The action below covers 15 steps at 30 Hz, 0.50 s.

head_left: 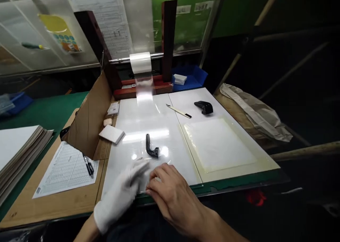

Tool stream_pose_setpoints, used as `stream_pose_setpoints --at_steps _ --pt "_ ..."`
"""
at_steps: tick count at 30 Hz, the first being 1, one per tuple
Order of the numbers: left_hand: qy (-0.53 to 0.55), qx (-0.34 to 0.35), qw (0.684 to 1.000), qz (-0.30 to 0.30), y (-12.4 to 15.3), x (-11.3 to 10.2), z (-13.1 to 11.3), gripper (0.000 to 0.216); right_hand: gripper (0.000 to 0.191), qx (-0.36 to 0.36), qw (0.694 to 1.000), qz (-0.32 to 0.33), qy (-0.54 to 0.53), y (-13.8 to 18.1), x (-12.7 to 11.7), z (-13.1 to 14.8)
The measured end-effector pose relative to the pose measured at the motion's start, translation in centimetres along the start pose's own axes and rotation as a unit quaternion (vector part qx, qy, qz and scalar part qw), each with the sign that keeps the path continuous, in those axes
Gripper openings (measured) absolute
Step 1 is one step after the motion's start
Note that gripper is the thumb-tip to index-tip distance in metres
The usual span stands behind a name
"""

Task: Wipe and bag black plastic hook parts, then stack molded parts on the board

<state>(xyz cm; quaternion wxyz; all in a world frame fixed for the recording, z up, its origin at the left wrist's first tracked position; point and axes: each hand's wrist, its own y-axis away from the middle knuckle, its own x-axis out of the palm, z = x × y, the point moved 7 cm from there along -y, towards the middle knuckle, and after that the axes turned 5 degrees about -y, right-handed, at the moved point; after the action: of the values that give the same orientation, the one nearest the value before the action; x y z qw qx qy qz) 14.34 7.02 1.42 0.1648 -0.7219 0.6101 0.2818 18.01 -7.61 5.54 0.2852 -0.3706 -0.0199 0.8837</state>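
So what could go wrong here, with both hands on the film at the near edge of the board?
1. The clear film runs taut from the roll; the gloved left hand and bare right hand could wrinkle it or shift the black bracket lying on it.
2. The knife lies loose beside the film and might be snagged.

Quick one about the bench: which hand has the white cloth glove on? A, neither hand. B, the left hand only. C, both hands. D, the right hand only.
B: the left hand wears a white cloth glove, while the right hand beside it is bare; both rest at the near edge of the glossy white work board, just in front of the small black L-shaped plastic part.
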Motion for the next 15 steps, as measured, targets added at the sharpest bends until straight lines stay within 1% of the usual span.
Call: stream_pose_setpoints --at_steps 1,2,3,5,6,7,9,11,12,13,15 --pt "-0.012 0.036 0.999 0.013 0.6 0.2 -0.4 0.033 0.007 0.000 1.000 0.001 -0.029 -0.6 -0.9 -0.2" --pt "-0.021 0.056 0.998 0.014 0.9 0.2 -0.6 0.027 0.005 0.008 0.998 0.007 -0.058 -1.3 -1.8 -0.5" --pt "-0.028 0.054 0.998 0.003 0.8 0.1 -0.6 0.023 0.016 0.025 0.996 0.017 -0.086 -1.9 -2.5 -1.1" --pt "-0.031 0.009 0.999 -0.043 -0.2 -0.4 -0.1 0.031 0.045 0.076 0.988 0.033 -0.128 -3.1 -3.9 -2.8" --pt "-0.035 -0.014 0.997 -0.068 -1.1 -0.7 0.2 0.037 0.055 0.100 0.984 0.037 -0.143 -3.8 -4.4 -3.8" --pt "-0.044 -0.032 0.994 -0.091 -2.1 -1.0 0.4 0.041 0.059 0.118 0.981 0.033 -0.151 -4.5 -4.8 -4.9" --pt "-0.078 -0.044 0.987 -0.131 -4.6 -1.7 0.6 0.042 0.048 0.140 0.980 0.001 -0.141 -6.0 -5.4 -7.1" --pt "-0.140 -0.051 0.974 -0.173 -7.2 -2.3 0.9 0.039 0.031 0.159 0.981 -0.047 -0.102 -7.4 -5.2 -9.6" --pt "-0.176 -0.055 0.964 -0.190 -8.4 -2.6 1.0 0.038 0.027 0.170 0.980 -0.073 -0.075 -7.8 -5.0 -10.8" --pt "-0.213 -0.060 0.954 -0.204 -9.5 -2.8 1.2 0.037 0.027 0.179 0.978 -0.098 -0.044 -8.2 -4.6 -11.9" --pt "-0.277 -0.071 0.932 -0.221 -10.9 -2.9 1.5 0.034 0.035 0.186 0.973 -0.138 0.020 -8.5 -3.7 -13.5"
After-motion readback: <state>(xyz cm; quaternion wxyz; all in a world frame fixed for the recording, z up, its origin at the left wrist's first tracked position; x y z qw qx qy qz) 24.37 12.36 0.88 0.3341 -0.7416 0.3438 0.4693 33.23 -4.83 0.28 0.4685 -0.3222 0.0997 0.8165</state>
